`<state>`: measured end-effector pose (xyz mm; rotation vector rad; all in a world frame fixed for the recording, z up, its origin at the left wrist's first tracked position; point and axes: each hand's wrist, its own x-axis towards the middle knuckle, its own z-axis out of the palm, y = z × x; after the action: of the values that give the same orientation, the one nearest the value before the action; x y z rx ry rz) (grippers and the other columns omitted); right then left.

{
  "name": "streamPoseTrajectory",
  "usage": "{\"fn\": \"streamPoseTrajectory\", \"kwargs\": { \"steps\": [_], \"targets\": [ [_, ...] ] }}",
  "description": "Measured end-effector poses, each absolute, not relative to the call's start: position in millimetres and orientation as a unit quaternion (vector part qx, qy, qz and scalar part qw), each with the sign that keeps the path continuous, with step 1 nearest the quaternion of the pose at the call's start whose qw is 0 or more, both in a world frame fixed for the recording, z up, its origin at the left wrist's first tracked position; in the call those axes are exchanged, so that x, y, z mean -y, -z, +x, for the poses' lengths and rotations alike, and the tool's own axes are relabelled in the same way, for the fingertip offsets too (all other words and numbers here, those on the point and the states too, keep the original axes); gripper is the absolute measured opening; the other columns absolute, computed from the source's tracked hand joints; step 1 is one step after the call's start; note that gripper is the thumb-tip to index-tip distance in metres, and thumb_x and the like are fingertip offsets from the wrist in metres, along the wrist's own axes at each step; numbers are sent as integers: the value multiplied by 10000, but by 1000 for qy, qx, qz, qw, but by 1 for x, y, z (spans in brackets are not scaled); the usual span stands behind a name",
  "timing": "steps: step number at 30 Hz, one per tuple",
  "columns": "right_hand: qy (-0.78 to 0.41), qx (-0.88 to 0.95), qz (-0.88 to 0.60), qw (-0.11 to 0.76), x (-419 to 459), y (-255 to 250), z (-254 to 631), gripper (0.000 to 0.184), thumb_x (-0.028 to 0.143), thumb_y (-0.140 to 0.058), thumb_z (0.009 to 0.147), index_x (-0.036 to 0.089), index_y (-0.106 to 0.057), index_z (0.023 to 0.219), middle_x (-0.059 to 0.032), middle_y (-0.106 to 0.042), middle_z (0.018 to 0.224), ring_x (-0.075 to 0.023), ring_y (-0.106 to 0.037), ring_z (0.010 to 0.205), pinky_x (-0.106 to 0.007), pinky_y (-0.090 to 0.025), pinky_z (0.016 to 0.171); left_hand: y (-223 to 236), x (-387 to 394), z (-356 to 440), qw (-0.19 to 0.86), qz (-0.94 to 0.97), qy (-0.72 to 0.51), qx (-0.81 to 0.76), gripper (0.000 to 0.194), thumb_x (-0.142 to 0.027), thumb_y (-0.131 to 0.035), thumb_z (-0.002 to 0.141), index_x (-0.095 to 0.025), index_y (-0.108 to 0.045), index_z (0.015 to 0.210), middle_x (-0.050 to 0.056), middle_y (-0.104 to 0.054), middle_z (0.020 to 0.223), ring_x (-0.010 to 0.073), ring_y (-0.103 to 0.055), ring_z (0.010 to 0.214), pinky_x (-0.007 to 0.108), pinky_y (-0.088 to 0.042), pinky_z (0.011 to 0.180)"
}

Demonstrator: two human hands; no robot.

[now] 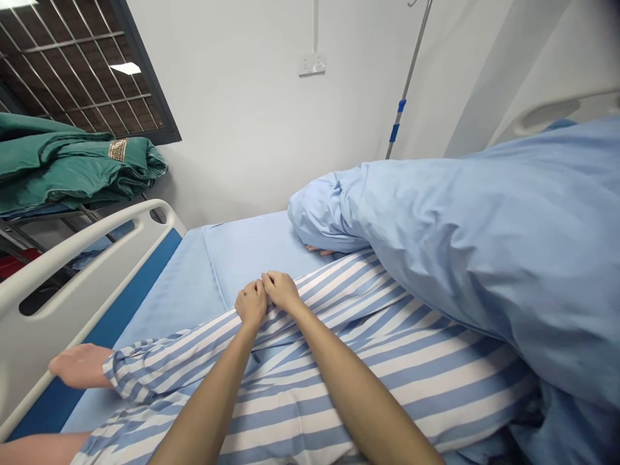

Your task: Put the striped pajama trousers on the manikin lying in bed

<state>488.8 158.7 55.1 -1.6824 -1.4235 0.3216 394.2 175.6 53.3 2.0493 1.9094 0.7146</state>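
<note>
Blue-and-white striped trousers (378, 368) cover the legs of a figure lying on the bed; whether it is a person or a manikin I cannot tell. My left hand (252, 302) and my right hand (281, 289) are side by side at about the knee of the far leg, knuckles up. Both have their fingers curled down onto the striped cloth, with the fingertips hidden. A bare foot (82, 365) sticks out of the far trouser leg. The light blue quilt (460, 239) is folded back over the upper body, and fingertips (320, 250) show under its edge.
The bed's white footboard (87, 252) with a blue band stands at left. Green folded cloth (77, 161) lies on a metal rack beside a barred window (72, 58). Behind the bed are an IV pole (411, 71) and a wall socket (312, 64).
</note>
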Motion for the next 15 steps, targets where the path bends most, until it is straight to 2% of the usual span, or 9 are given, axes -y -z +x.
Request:
{"fn": "streamPoseTrajectory", "kwargs": {
  "steps": [4,8,12,15],
  "targets": [
    [-166,543,-658,494,-163,-56,491,380,346,-364,857,186,-444,522,30,-428,490,-98,-355,510,-235,-221,517,-60,-182,399,159,712,-269,-629,412,-380,-302,829,-202,-601,608,67,-658,700,174,-542,645,266,-308,566],
    [-219,508,-605,572,-168,-57,498,391,399,-346,843,190,-416,521,39,-411,499,-100,-377,520,-226,-247,514,-71,-194,418,240,687,-374,-575,373,-349,-349,795,-183,-519,506,2,-524,507,116,-434,518,238,-281,511],
    [-280,458,-549,640,-172,-56,506,374,431,-361,815,197,-391,525,48,-374,494,-100,-357,510,-225,-261,492,-68,-195,439,280,647,-419,-573,390,-368,-332,805,-171,-549,549,-7,-516,509,104,-436,504,219,-301,492],
    [-291,427,-537,667,-173,-55,509,362,430,-406,796,205,-332,523,62,-309,491,-89,-308,493,-222,-257,477,-59,-186,445,212,677,-347,-614,446,-385,-283,849,-185,-615,629,39,-631,636,137,-521,582,235,-330,528]
  ]
}}
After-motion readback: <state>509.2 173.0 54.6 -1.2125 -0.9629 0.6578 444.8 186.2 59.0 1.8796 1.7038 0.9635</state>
